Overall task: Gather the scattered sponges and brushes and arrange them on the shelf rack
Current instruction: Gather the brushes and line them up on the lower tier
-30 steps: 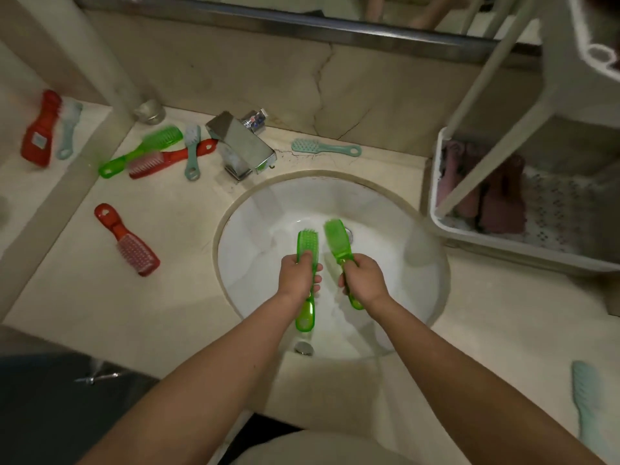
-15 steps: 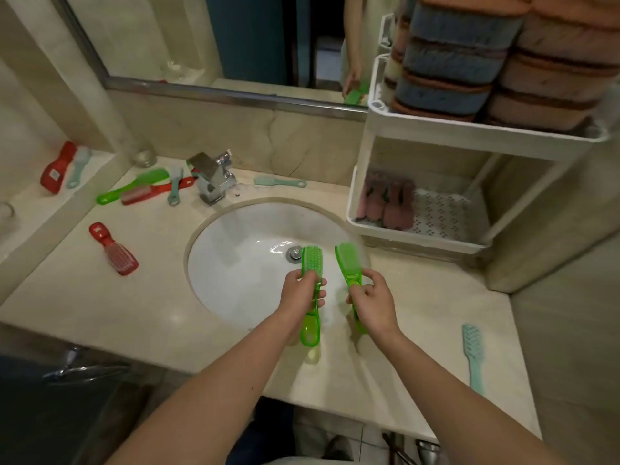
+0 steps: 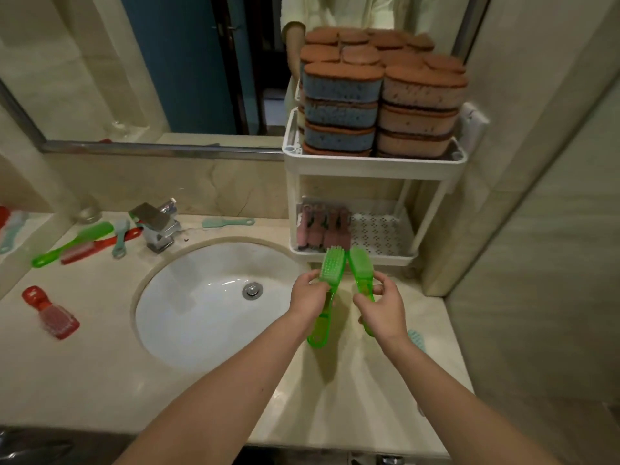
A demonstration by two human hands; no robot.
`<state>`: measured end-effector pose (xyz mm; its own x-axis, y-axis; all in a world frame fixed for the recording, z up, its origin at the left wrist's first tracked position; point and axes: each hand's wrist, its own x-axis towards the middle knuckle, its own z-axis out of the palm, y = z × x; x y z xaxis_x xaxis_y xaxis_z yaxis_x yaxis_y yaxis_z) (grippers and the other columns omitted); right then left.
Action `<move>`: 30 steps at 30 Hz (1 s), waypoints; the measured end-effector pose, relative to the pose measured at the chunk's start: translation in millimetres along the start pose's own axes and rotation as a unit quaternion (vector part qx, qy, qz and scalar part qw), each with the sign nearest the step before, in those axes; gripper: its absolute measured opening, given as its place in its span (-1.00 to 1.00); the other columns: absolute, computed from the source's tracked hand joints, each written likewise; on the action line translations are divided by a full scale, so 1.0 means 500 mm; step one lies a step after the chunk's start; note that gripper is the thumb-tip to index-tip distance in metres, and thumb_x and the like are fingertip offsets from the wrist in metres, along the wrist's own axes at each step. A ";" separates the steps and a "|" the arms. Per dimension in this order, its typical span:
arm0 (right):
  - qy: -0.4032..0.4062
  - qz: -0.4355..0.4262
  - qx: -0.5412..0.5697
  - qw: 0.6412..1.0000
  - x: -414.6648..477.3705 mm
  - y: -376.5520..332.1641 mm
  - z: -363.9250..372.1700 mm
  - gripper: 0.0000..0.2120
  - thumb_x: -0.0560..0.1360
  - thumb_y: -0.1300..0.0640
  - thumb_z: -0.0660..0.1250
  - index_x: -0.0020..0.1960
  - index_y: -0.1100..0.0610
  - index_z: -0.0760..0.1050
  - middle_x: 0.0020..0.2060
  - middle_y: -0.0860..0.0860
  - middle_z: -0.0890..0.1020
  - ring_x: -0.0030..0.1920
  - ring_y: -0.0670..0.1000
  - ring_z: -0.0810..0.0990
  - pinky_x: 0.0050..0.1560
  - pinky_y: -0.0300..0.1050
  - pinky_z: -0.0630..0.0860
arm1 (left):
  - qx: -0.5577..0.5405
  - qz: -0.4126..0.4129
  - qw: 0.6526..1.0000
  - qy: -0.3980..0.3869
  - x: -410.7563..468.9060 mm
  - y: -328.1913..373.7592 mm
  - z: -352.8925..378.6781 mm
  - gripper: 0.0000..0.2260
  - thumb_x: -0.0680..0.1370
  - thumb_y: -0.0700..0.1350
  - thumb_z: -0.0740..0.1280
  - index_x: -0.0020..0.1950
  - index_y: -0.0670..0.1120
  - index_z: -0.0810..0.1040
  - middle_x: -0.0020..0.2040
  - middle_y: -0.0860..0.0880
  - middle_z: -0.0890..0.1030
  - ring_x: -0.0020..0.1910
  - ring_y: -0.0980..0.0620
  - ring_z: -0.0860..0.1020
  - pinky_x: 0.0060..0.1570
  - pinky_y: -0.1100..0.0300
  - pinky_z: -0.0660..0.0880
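So we've got a green brush in each hand: left hand wrapped round the left brush, bristles facing us, right hand pinching the right brush. Both are over the table at the sink's 3 o'clock, heads just in front of the rack's bottom tray. Sponges are stacked up top at 12, and a red brush lies at the sink's 9

Glossy translucent green plastic: left brush, right brush, right of the glazed white basin; shiny chrome tap behind it.
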<state>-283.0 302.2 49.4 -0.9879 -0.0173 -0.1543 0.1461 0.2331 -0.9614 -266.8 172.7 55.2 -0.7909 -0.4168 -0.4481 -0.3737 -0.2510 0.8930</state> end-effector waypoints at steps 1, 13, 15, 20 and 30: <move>0.005 0.000 0.002 1.000 0.010 -0.007 -0.009 -0.57 0.38 0.29 0.38 0.17 -0.03 0.40 -0.19 -0.05 0.54 -0.56 -0.12 0.50 -0.55 -0.24 0.43 | 0.013 0.008 1.000 0.003 0.006 0.010 0.012 -0.72 0.52 -0.30 0.26 0.20 -0.07 0.43 -0.13 -0.13 0.58 -0.27 -0.03 0.53 -0.26 0.16 0.47; -0.001 0.032 0.029 0.999 0.171 -0.074 -0.052 -0.66 0.47 0.35 0.25 0.19 0.09 0.47 -0.30 0.05 0.57 -0.39 0.00 0.48 -0.33 -0.10 0.42 | 0.072 0.018 0.996 -0.051 0.129 0.117 0.136 -0.58 0.51 -0.41 0.23 0.37 -0.22 0.40 0.15 -0.26 0.57 -0.11 -0.08 0.53 -0.34 0.20 0.42; -0.001 0.048 0.023 0.999 0.200 -0.079 -0.050 -0.71 0.50 0.34 0.22 0.16 0.11 0.48 -0.33 0.04 0.54 -0.36 0.01 0.47 -0.33 -0.14 0.38 | 0.077 0.010 0.995 -0.054 0.150 0.131 0.151 -0.58 0.53 -0.42 0.20 0.38 -0.20 0.40 0.14 -0.25 0.57 -0.14 -0.07 0.53 -0.35 0.20 0.43; -0.012 0.088 -0.007 0.996 0.274 -0.084 -0.039 -0.72 0.53 0.34 0.14 0.20 0.23 0.46 -0.07 0.22 0.59 -0.16 0.11 0.53 -0.17 -0.07 0.44 | 0.090 -0.016 0.994 -0.052 0.210 0.146 0.185 -0.60 0.55 -0.40 0.13 0.36 -0.19 0.42 0.19 -0.22 0.56 -0.03 -0.15 0.58 -0.20 0.11 0.57; -0.036 0.108 -0.097 0.989 0.402 -0.059 -0.011 -0.67 0.60 0.31 0.06 0.29 0.16 0.45 0.23 0.19 0.54 0.21 0.20 0.52 0.28 0.13 0.45 | 0.111 -0.034 0.993 -0.029 0.314 0.151 0.235 -0.66 0.53 -0.37 0.16 0.24 -0.14 0.51 0.20 -0.15 0.57 0.08 -0.13 0.54 0.11 0.03 0.54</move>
<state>-486.1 297.2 47.9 -0.9277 -0.0139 -0.3731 0.3330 0.4213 -0.8436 -476.3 191.1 57.4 -0.7849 -0.3527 -0.5094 -0.5192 -0.0744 0.8514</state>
